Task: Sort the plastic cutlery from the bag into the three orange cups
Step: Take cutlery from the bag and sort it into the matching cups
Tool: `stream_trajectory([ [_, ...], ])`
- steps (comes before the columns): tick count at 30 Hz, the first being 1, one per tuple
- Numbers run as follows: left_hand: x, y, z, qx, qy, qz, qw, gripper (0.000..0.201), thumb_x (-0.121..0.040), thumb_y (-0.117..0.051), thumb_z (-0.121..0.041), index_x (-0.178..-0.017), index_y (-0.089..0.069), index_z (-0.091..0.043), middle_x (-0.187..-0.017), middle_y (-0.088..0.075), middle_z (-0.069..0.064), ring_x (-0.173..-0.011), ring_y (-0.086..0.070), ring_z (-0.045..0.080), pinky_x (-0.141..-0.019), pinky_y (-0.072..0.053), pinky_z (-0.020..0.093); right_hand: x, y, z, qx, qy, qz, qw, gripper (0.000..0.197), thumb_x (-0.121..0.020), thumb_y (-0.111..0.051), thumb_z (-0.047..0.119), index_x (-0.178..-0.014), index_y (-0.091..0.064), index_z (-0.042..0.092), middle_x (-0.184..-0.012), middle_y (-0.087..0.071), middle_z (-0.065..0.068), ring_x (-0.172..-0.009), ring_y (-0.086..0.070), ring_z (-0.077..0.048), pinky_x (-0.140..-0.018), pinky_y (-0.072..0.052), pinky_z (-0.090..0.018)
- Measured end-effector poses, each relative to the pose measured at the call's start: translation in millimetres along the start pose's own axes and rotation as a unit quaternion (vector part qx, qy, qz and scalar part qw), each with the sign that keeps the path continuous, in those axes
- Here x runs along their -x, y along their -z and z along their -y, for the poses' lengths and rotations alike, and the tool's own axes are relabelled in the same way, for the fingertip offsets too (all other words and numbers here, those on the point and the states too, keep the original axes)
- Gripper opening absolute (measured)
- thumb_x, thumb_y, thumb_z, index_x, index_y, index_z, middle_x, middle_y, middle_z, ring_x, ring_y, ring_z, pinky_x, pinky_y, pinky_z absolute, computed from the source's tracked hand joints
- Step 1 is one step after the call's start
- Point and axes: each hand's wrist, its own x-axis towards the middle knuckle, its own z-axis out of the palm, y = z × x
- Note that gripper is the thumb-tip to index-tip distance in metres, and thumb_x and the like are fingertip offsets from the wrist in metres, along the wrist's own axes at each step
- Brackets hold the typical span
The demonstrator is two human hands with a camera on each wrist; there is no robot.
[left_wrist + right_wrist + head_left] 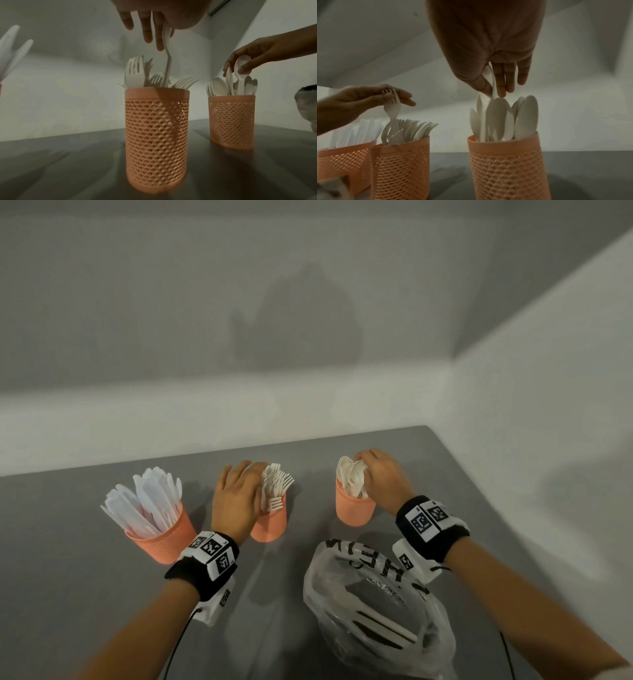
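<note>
Three orange mesh cups stand in a row on the grey table (pixel 85 594). The left cup (pixel 164 537) holds white knives, the middle cup (pixel 270 523) forks, the right cup (pixel 354 508) spoons. My left hand (pixel 239 494) hovers over the middle cup and pinches a white fork (pixel 167 56) by its head, handle down inside the cup (pixel 157 142). My right hand (pixel 383 477) is above the right cup and pinches a white spoon (pixel 241 70) by its bowl, handle in among the other spoons (pixel 503 119). The clear plastic bag (pixel 376 607) lies near me with some cutlery inside.
A white wall runs behind the table and along its right side, meeting in a corner at the back right. The bag sits close under my right wrist. Bare grey tabletop lies between the cups and in front of the left cup.
</note>
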Motion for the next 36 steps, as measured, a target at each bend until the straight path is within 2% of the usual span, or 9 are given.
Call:
stream_trajectory([
  [5,-10,4,-6,-0.017,0.047,0.009,0.999,0.045,-0.091,-0.030,-0.027,-0.112,-0.065,-0.008,-0.114,-0.067,0.012,-0.115,-0.057,0.031,-0.105,-0.029,0.048,-7,-11,4,-0.007,0.007,0.021,1.000,0.039,-0.078,-0.050,-0.008,-0.116,-0.058,-0.002,-0.118,-0.060,-0.018,-0.106,-0.055,-0.035,-0.092,-0.040,-0.035],
  [8,-18,7,-11,-0.029,0.052,0.004,0.998,0.047,-0.089,-0.031,-0.028,-0.107,-0.068,-0.006,-0.111,-0.069,0.012,-0.110,-0.061,0.029,-0.103,-0.033,0.052,-11,-14,5,0.032,0.008,0.038,0.999,0.042,-0.082,-0.047,-0.004,-0.124,-0.053,-0.003,-0.134,-0.050,-0.020,-0.127,-0.045,-0.033,-0.107,-0.030,-0.037],
  [11,-23,6,-16,-0.023,0.078,0.012,0.997,0.052,-0.088,-0.027,-0.032,-0.103,-0.070,-0.005,-0.107,-0.071,0.011,-0.107,-0.063,0.027,-0.106,-0.030,0.051,-10,-18,2,0.092,-0.005,0.087,0.992,0.050,-0.088,-0.032,0.014,-0.135,-0.042,0.001,-0.149,-0.034,-0.015,-0.141,-0.026,-0.025,-0.115,-0.016,-0.038],
  [18,-7,-9,-13,-0.053,0.088,0.063,0.993,0.053,-0.086,-0.026,-0.033,-0.100,-0.070,-0.008,-0.115,-0.068,0.009,-0.114,-0.058,0.030,-0.104,-0.025,0.062,-4,-22,-1,0.114,-0.030,0.112,0.987,0.078,-0.078,-0.004,0.037,-0.146,-0.023,0.004,-0.157,-0.019,-0.010,-0.145,-0.016,-0.021,-0.118,-0.006,-0.042],
  [22,0,-19,-13,-0.030,0.091,0.099,0.991,0.058,-0.086,-0.022,-0.031,-0.121,-0.060,-0.005,-0.131,-0.057,0.016,-0.122,-0.052,0.035,-0.103,-0.032,0.059,-4,-22,-1,0.124,-0.034,0.118,0.985,0.062,-0.096,-0.021,0.040,-0.147,-0.020,0.004,-0.158,-0.015,-0.011,-0.146,-0.012,-0.022,-0.117,-0.004,-0.045],
  [25,-2,-22,-13,-0.029,0.074,0.126,0.989,0.066,-0.083,-0.016,-0.031,-0.132,-0.049,-0.003,-0.142,-0.046,0.017,-0.132,-0.042,0.036,-0.109,-0.028,0.055,-6,-23,1,0.143,-0.036,0.124,0.981,0.066,-0.098,-0.031,0.043,-0.148,-0.014,0.002,-0.159,-0.003,-0.013,-0.147,-0.003,-0.023,-0.117,0.000,-0.047],
  [29,-1,-23,-14,-0.061,0.065,0.174,0.981,0.097,-0.083,0.011,-0.066,-0.142,-0.035,-0.004,-0.150,-0.033,0.014,-0.141,-0.027,0.029,-0.116,-0.014,0.047,-6,-27,1,0.139,-0.053,0.143,0.978,0.079,-0.094,-0.034,0.054,-0.149,-0.006,0.005,-0.159,0.001,-0.011,-0.147,-0.004,-0.023,-0.117,0.000,-0.048],
  [31,-3,-23,-16,-0.080,0.065,0.189,0.977,0.105,-0.078,0.014,-0.072,-0.144,-0.030,-0.003,-0.151,-0.032,0.015,-0.142,-0.025,0.029,-0.117,-0.012,0.045,-7,-27,-1,0.144,-0.055,0.152,0.976,0.081,-0.093,-0.034,0.057,-0.150,-0.006,0.006,-0.160,-0.002,-0.010,-0.147,-0.005,-0.022,-0.117,-0.002,-0.049],
  [36,-6,-28,-17,-0.086,0.075,0.200,0.973,0.067,-0.088,-0.014,-0.036,-0.134,-0.045,0.003,-0.138,-0.049,0.021,-0.129,-0.045,0.037,-0.108,-0.032,0.054,-11,-24,-3,0.143,-0.053,0.174,0.973,0.082,-0.090,-0.038,0.060,-0.150,-0.006,0.013,-0.159,-0.004,-0.011,-0.147,-0.005,-0.025,-0.116,-0.003,-0.050],
])
